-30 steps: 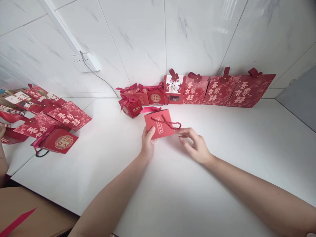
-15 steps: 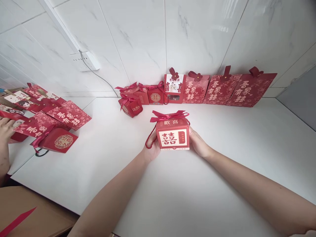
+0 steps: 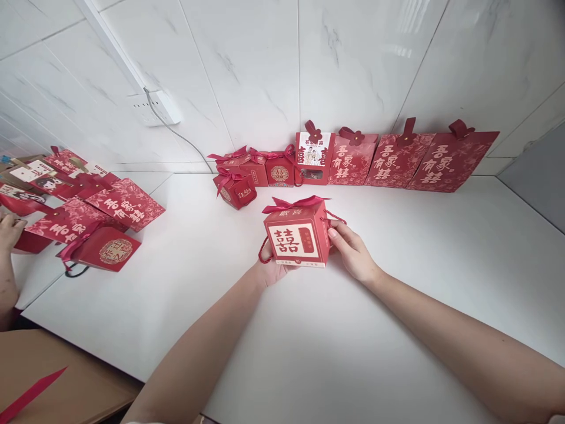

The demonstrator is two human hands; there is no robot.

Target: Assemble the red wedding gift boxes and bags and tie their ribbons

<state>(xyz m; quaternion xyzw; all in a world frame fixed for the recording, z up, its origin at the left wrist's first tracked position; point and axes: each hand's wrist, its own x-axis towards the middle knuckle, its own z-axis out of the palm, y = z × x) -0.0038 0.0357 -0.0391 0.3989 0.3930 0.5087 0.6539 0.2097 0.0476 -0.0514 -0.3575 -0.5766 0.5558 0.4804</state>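
While both arms are reaching forward over the white table (image 3: 309, 353), a brown cardboard surface (image 3: 66, 383) is lying at the near left corner, and a red paper strip (image 3: 30, 397) is resting on it. A little farther, in the middle of the table, the person is holding a red gift box (image 3: 296, 238) between both hands. The left hand (image 3: 270, 272) is grasping the box from its left and lower side and is mostly hidden behind it. The right hand (image 3: 353, 252) is grasping the right side, with the fingers (image 3: 334, 232) pressing flat on the wall of the box. A pink-red ribbon bow (image 3: 291, 204) is sitting on top, and a dark red cord (image 3: 263, 253) is hanging at the left. It cannot be told whether the box is touching the table.

At the left, flat red bags (image 3: 119, 206) are lying in a pile, and another person's hand (image 3: 9, 231) is touching them at the edge. Farther away, small red boxes (image 3: 253, 171) are standing together, one of them tilted. To their right, tall red bags (image 3: 397, 160) are leaning against the marble wall (image 3: 247, 70). A white socket (image 3: 156, 109) is sitting on the wall.
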